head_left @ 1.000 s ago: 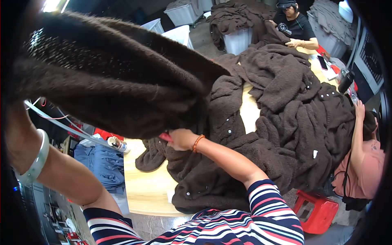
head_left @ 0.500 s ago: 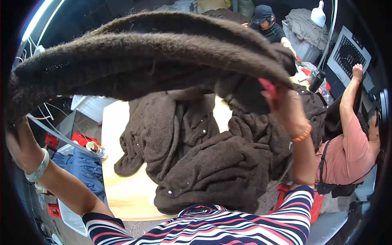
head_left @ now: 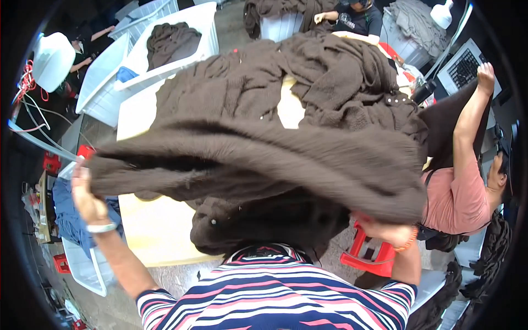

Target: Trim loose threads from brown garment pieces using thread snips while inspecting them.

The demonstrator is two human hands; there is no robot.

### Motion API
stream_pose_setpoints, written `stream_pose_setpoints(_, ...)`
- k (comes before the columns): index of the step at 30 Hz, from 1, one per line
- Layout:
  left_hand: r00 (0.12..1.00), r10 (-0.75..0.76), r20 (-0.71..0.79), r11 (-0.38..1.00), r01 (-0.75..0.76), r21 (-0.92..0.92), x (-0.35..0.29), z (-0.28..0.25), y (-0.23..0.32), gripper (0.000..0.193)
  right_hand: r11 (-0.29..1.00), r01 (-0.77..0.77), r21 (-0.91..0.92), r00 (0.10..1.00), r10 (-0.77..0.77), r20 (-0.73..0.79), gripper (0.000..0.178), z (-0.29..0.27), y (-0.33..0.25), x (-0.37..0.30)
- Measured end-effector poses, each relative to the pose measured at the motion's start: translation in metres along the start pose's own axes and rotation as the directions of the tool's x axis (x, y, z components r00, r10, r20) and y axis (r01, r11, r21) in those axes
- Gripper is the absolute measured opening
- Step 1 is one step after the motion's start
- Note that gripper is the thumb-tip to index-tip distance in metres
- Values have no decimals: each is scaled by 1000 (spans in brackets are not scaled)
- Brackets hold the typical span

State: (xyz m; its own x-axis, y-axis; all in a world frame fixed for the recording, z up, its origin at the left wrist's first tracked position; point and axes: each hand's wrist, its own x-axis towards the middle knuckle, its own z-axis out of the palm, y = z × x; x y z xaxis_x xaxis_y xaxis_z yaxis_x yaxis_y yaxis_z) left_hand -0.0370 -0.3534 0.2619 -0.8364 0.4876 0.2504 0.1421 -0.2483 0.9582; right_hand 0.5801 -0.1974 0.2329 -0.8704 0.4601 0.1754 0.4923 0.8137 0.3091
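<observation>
A long dark brown fleece cloth [head_left: 247, 157] is stretched in the air in front of me, smeared by motion. At its left end my left hand [head_left: 89, 198] is closed on the edge. My right hand [head_left: 385, 230] grips the lower right end, its fingertips partly hidden by the cloth. Beneath and beyond it, more brown fleece pieces [head_left: 231, 82] lie heaped on the pale wooden table [head_left: 159, 231], some with small white dots like snaps. One bundled piece [head_left: 236, 220] lies at the near edge by my chest.
White plastic bins [head_left: 206, 33] stand far left, one with brown cloth inside. Blue fabric [head_left: 69, 212] lies in a bin on the left. A red stool [head_left: 366, 253] is near my right arm. A person in pink [head_left: 459, 198] works at right, another in black [head_left: 357, 22] across.
Both hands have come down, bringing the stretched cloth from high overhead to low above the table. The heaps and far bins behind it now show.
</observation>
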Motion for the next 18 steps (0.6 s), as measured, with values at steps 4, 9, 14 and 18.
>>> stream_pose_setpoints(4,855,-518,10,771,462,438,-63,-48,-158,23,623,-488,612,797,32,603,48,9,-15,37)
stream_pose_setpoints(9,778,-358,517,807,-21,590,-142,63,-169,20,607,-478,635,843,114,526,45,15,2,56)
stream_pose_setpoints(14,701,-35,712,725,-473,501,-143,150,-194,31,491,-433,756,901,232,366,45,38,4,88)
stream_pose_setpoints(18,736,-271,621,683,-308,663,-138,163,-229,30,494,-408,768,913,237,332,47,82,4,103)
